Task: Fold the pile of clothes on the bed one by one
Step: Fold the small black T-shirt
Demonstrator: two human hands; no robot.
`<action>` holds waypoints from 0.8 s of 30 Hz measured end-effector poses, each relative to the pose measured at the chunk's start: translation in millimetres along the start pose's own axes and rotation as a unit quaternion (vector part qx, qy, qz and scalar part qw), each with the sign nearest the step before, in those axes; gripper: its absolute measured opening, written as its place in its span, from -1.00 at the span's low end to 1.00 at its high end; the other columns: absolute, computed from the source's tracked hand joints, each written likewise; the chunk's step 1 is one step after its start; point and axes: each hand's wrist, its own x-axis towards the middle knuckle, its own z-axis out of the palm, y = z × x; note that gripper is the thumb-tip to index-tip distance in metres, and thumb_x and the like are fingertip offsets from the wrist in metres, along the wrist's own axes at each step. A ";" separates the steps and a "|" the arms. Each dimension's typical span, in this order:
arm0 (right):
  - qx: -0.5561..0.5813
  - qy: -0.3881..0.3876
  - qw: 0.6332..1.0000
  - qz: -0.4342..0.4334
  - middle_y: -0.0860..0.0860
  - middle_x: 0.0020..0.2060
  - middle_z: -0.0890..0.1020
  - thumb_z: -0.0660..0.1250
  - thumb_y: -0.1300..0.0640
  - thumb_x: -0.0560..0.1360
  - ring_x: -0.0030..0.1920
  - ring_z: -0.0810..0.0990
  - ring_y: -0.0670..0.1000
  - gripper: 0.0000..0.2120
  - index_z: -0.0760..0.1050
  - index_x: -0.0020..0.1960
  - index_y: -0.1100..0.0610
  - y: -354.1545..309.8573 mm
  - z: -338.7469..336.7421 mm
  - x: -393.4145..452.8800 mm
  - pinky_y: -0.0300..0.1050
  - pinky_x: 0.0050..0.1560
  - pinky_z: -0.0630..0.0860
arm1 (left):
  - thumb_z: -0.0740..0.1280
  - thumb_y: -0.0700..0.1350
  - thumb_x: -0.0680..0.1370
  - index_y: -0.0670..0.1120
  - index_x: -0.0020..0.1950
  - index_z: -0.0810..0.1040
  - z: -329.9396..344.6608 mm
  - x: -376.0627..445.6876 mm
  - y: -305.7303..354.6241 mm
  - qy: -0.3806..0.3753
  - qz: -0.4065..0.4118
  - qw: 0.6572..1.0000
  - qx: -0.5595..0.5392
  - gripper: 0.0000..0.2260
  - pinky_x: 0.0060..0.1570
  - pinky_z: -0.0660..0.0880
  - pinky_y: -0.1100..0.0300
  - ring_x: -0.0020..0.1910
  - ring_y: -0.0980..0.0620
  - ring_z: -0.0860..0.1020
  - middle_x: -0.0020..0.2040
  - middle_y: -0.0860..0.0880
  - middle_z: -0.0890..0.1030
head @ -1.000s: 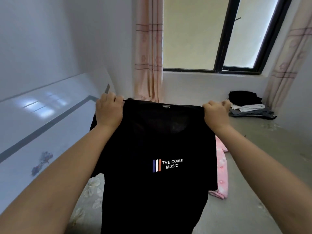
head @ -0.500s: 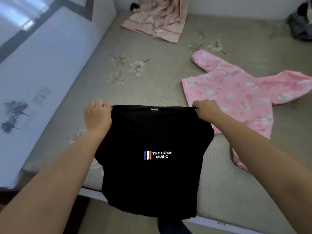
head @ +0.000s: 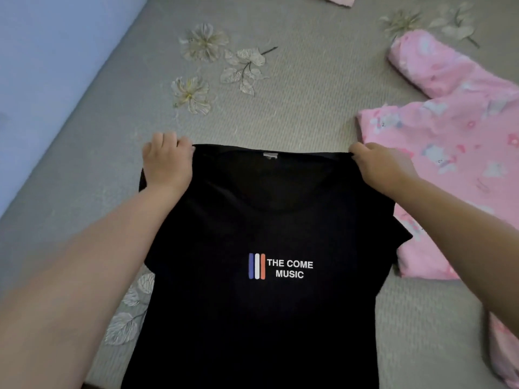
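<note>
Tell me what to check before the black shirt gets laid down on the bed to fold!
1. Left hand grips one shoulder of the black T-shirt: ok.
2. Right hand grips the other shoulder: ok.
3. Top edge pulled straight between the hands: ok.
4. Print faces the person, so it would land face up: ok.
5. Bare grey bed sheet ahead of the shirt: ok.
6. Clear of the pink pyjama top: not ok, the shirt's right sleeve overlaps it in view.
7. Bottom hem flat: cannot tell, out of view.

Bare grey bed lies open across the upper centre; the pink garment crowds the right, the wall bounds the upper left.
</note>
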 end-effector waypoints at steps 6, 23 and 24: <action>-0.041 -0.009 0.998 0.036 0.26 -0.10 0.50 0.13 0.30 0.52 -0.21 0.52 0.29 -0.88 0.38 0.04 0.27 3.5 78.4 41.4 -0.07 -0.35 0.20 | 0.07 -0.13 0.63 -0.32 0.07 0.47 98.5 34.0 10.8 -0.066 -0.023 0.998 0.000 -0.71 0.02 0.25 -0.03 0.11 -0.23 0.34 0.08 -0.27 0.46; 0.088 0.176 0.980 0.036 0.33 0.10 0.55 0.21 0.19 0.37 0.11 0.53 0.35 -0.55 0.45 0.23 0.33 -134.5 93.5 -2.1 0.33 0.10 0.39 | 0.12 -0.14 0.57 -0.26 0.27 0.40 77.7 -12.7 -75.8 -0.190 -0.208 0.955 -0.094 -0.67 0.13 0.31 -0.06 0.18 -0.28 0.40 0.20 -0.31 0.45; 0.106 0.159 0.982 0.017 0.28 0.13 0.55 0.18 0.12 0.38 0.15 0.52 0.32 -0.54 0.48 0.22 0.28 -159.5 97.4 -12.1 0.34 0.12 0.38 | 0.11 -0.14 0.56 -0.23 0.23 0.43 74.1 -18.3 -85.4 -0.215 -0.246 0.936 -0.131 -0.70 0.06 0.34 -0.02 0.13 -0.25 0.43 0.15 -0.28 0.49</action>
